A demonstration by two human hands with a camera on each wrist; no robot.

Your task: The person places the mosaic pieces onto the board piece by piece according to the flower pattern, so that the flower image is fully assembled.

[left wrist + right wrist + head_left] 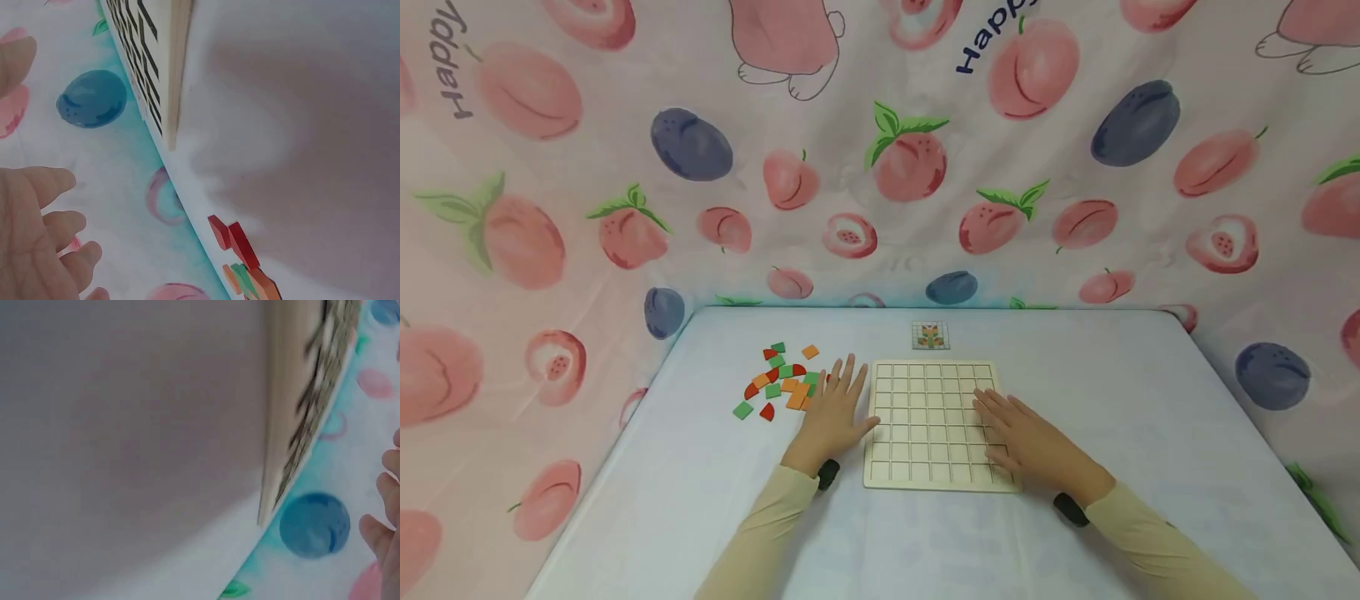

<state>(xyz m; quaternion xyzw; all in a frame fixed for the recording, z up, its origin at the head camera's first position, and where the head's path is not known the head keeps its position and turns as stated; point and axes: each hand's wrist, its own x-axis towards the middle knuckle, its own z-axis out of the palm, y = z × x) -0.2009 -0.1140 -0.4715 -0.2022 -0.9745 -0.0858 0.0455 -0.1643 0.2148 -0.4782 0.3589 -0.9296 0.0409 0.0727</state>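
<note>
A pale wooden grid board (925, 400) lies flat in the middle of the white table (1112, 392). My left hand (837, 404) rests flat on the table, fingers straight, against the board's left edge and beside a pile of orange, green and red tiles (778, 379). My right hand (1018, 429) lies flat with straight fingers on the board's right side. Neither hand holds anything. In the left wrist view the fingers (37, 237) are spread, with the board's edge (169, 62) and some tiles (240, 250) in sight. The right wrist view shows the blurred board edge (300, 406) and fingertips (387, 512).
A small picture card (930, 335) lies on the table just beyond the board. A fruit-print cloth (880, 167) hangs as a backdrop around the table on three sides. Bare tabletop extends to the right of the board and toward the front.
</note>
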